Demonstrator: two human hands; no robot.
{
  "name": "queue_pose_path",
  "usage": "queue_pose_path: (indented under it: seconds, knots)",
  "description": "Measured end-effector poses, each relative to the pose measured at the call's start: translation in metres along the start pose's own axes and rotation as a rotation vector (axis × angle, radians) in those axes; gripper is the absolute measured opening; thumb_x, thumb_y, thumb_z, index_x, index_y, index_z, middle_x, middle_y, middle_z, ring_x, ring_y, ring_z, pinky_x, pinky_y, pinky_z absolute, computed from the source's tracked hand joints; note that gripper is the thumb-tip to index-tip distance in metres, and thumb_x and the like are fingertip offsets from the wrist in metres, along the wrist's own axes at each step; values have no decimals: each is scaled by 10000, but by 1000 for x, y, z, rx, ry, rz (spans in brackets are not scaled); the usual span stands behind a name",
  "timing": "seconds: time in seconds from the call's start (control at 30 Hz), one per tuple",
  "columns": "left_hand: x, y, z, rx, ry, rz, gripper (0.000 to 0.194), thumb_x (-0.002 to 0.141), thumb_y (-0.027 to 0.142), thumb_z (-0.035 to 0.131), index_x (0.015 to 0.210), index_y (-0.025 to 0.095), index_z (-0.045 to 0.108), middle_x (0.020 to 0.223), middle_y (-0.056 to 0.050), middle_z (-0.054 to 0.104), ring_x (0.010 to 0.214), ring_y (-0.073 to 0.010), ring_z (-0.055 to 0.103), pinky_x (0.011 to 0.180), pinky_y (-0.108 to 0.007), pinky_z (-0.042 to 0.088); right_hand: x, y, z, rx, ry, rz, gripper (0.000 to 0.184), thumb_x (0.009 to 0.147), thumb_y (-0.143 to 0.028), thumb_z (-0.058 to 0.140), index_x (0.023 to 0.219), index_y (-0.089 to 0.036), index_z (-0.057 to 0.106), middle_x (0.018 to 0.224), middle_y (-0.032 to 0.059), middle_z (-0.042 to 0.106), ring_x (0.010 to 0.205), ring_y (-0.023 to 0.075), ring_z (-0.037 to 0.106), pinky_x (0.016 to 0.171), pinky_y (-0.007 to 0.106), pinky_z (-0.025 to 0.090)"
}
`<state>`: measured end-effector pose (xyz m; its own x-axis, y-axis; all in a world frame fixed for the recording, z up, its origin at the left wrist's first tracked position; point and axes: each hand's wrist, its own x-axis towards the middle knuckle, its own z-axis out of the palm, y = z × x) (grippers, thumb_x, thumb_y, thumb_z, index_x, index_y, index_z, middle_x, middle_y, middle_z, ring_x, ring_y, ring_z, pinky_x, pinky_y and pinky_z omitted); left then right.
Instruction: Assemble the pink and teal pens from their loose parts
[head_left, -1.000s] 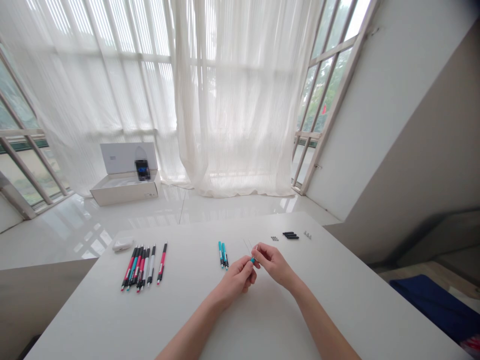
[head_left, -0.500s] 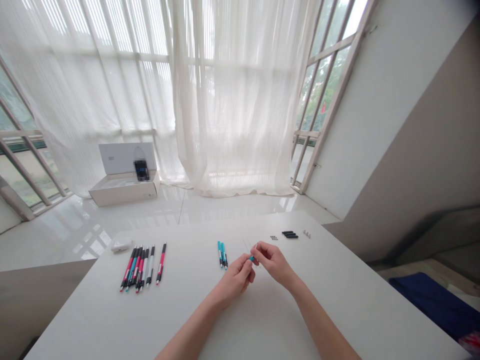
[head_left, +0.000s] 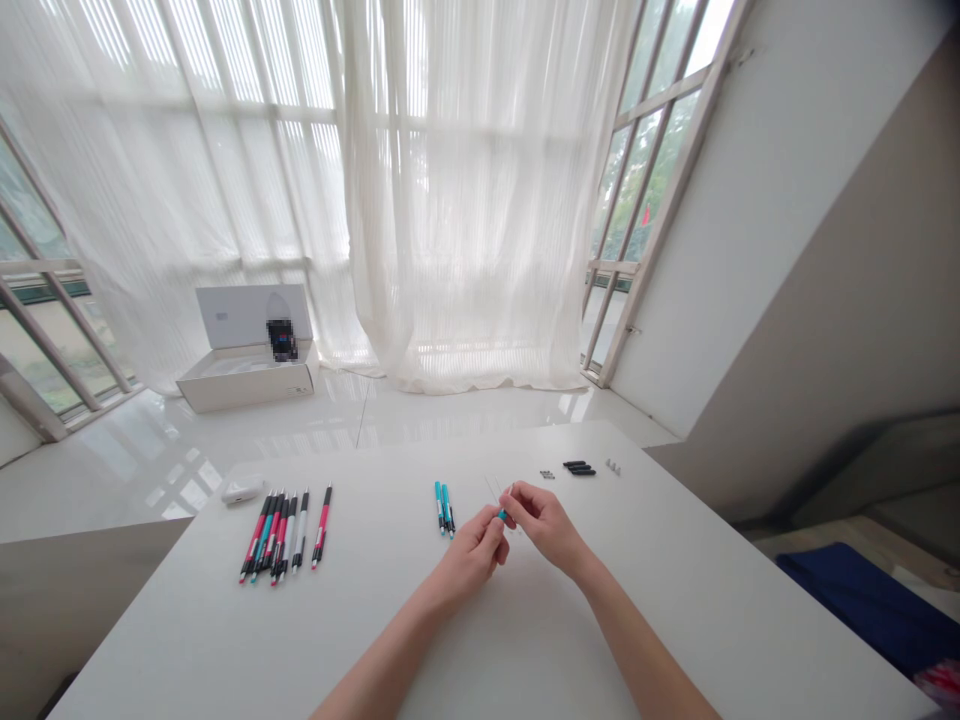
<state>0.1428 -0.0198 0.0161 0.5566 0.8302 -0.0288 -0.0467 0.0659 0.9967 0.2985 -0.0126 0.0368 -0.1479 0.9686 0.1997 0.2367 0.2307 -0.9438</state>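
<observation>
My left hand (head_left: 472,555) and my right hand (head_left: 549,525) meet over the middle of the white table (head_left: 525,650). Both pinch a small teal pen part (head_left: 502,515) between their fingertips. Most of that part is hidden by the fingers. Two teal pen barrels (head_left: 444,507) lie side by side just left of my hands. A thin clear refill (head_left: 493,489) lies on the table just beyond my fingers.
A row of several red, teal and white pens (head_left: 281,520) lies at the left, with a small white case (head_left: 241,490) behind it. Small black and metal pen parts (head_left: 579,468) lie at the far right. An open white box (head_left: 247,350) sits on the floor.
Both hands have stayed together on the teal part, with only slight finger shifts. The view has drifted a little.
</observation>
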Motion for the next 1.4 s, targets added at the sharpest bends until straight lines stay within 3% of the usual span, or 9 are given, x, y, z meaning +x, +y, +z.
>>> queue_pose_path:
  seconds: [0.67,0.87,1.17,1.4]
  knots:
    - [4,-15,-1,111,18,30,364,911,540,325,880,198,448,584,69,439,447,-66,262,468,-216,207,0,3,-1,-12,5,19,353,801,-450,606,593,-200,468,532,-26,528,492,101,383,479,248,318]
    - [3,-15,0,87,18,17,381,907,558,331,806,199,411,578,64,436,448,-66,258,465,-220,199,2,8,-2,-4,25,14,365,789,-445,623,575,-195,464,520,-52,417,506,96,348,485,245,304]
    - [4,-15,-1,51,41,37,384,895,569,368,827,196,428,582,68,418,453,-62,245,461,-213,192,1,1,1,127,27,44,304,799,-456,601,696,-172,630,561,-19,558,523,111,484,538,252,397]
    - [3,-12,1,26,53,26,402,882,586,397,831,190,440,576,70,400,446,-57,238,451,-209,180,3,6,0,110,-2,66,316,767,-445,642,610,-172,618,557,0,600,551,130,530,558,260,411]
